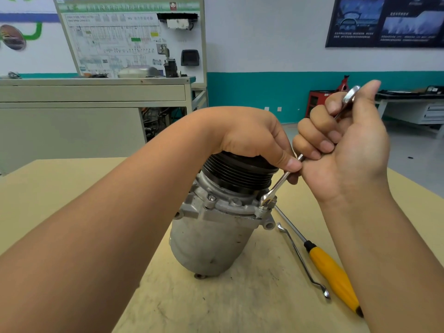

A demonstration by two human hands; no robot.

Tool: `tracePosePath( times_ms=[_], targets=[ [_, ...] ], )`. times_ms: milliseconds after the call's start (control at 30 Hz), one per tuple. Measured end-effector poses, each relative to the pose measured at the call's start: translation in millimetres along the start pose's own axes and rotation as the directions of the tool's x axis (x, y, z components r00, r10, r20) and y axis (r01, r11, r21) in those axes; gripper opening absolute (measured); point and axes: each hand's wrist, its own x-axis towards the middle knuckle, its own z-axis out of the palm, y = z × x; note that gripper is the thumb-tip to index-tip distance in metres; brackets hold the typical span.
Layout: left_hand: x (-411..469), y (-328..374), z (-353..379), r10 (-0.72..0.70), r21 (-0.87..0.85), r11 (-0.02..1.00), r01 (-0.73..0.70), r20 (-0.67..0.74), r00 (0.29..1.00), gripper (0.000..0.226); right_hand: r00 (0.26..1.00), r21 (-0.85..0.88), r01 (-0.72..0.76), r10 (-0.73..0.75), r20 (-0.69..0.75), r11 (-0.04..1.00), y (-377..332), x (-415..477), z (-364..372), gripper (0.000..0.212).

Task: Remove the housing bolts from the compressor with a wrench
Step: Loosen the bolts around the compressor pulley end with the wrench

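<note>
My right hand [346, 150] grips wrench [276, 186] on compressor [211, 236] bolt [263, 205]; left hand [249, 135] clamps pulley [240, 173]. Screwdriver [331, 270] lower right on table [48, 188]; wiring board [129, 39] upper left.

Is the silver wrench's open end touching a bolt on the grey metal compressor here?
Touching. The head view shows the silver wrench with its open end fitted around a bolt head on the flange of the grey metal compressor, no gap.

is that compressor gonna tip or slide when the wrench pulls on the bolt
Probably heavy for its size: the compressor looks like a solid cast-metal body. Yet apt to tip, since it stands on end with the wrench acting high up. That is likely why the left hand holds its pulley.
</note>
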Motion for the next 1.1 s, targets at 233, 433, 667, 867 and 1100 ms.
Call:
tracePosePath(
  times_ms=[233, 433, 667, 867, 1100],
  targets=[
    [4.7, -0.7, -0.4, -0.041, 0.061, 0.997, 0.041, -0.013, 0.999, 0.014, 0.99, 0.049, -0.134, 0.132, 0.044, 0.99, -0.3, 7.1, -8.1, 0.057],
    [3.3, -0.6, -0.4, -0.044, 0.065, 0.997, 0.046, -0.041, 0.998, 0.019, 0.989, -0.016, -0.128, 0.129, 0.066, 0.992, 1.9, 11.8, -6.7, 0.065],
    [4.3, -2.6, -2.5, -0.047, 0.107, 0.993, 0.053, -0.057, 0.997, 0.025, 0.99, -0.928, 0.138, -0.046, 0.13, 0.346, -3.7, 10.1, -16.6, 0.024],
    [4.6, -2.3, -4.1, -0.067, 0.08, 0.994, 0.073, -0.071, 0.995, 0.017, 0.967, -0.944, 0.159, 0.147, 0.207, 0.29, -15.1, 4.3, -13.6, 0.012],
    [5.0, -2.8, -4.2, -0.072, 0.097, 0.992, 0.078, -0.066, 0.995, 0.031, 0.955, -0.937, 0.244, 0.104, 0.276, 0.25, -24.5, -0.5, -11.4, 0.005]
  ],
)
